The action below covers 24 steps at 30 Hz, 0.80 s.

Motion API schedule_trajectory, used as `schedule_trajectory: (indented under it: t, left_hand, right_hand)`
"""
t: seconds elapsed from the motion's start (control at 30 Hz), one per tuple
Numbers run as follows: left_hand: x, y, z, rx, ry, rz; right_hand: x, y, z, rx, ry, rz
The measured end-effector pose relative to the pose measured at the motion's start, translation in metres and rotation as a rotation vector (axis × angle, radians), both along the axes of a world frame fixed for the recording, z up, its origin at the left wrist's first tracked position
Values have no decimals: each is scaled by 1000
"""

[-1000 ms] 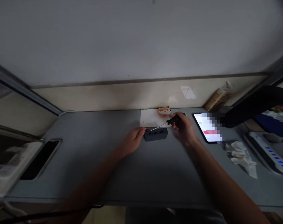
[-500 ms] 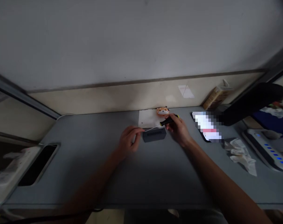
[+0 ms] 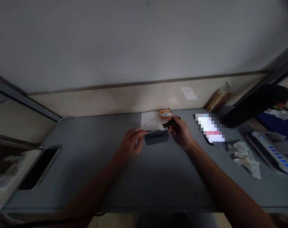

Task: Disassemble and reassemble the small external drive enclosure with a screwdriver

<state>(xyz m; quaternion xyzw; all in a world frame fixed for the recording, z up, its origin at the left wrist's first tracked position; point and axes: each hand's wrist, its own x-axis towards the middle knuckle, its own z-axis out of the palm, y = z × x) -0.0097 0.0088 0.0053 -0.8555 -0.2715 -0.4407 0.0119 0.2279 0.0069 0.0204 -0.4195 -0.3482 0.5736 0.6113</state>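
On the desk (image 3: 91, 136), the box (image 3: 157, 138) lies between left hand (image 3: 131, 142) and right hand (image 3: 181, 133), before the paper (image 3: 149, 119) bearing the toy (image 3: 165, 113); phone (image 3: 207, 125) and tissue (image 3: 245, 157) lie right.

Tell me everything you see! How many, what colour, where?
Wall: 1, grey over cream, back
Desk: 1, grey, middle
Slotted box: 1, dark grey, desk centre
Screwdriver: 1, black and yellow, by slotted box
Paper sheet: 1, white, behind slotted box
Animal-faced item: 1, orange and white, at paper sheet's back
Lit phone: 1, white, right of paper sheet
Carton: 1, brownish, back right
Unclear object: 1, black, beside carton
Crumpled tissue: 1, white, right
Blue-lit device: 1, pale, far right
Dark-screened device: 1, black, far left
Pale cable: 1, whitish, back left
Edge clutter: uncountable, mixed colours, both edges
Left grip: 1, bare, at screwdriver's tip
Right grip: 1, bare, around screwdriver
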Motion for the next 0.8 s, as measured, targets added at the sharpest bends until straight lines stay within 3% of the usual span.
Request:
schedule_trajectory:
  t: [0.17,0.8]
  left_hand:
    - [2,-1,4,31,-1,-15]
    - [3,1,6,115,-50,25]
  right_hand:
    - [1,2,-5,9,-2,-25]
    - [0,0,4,11,13,-16]
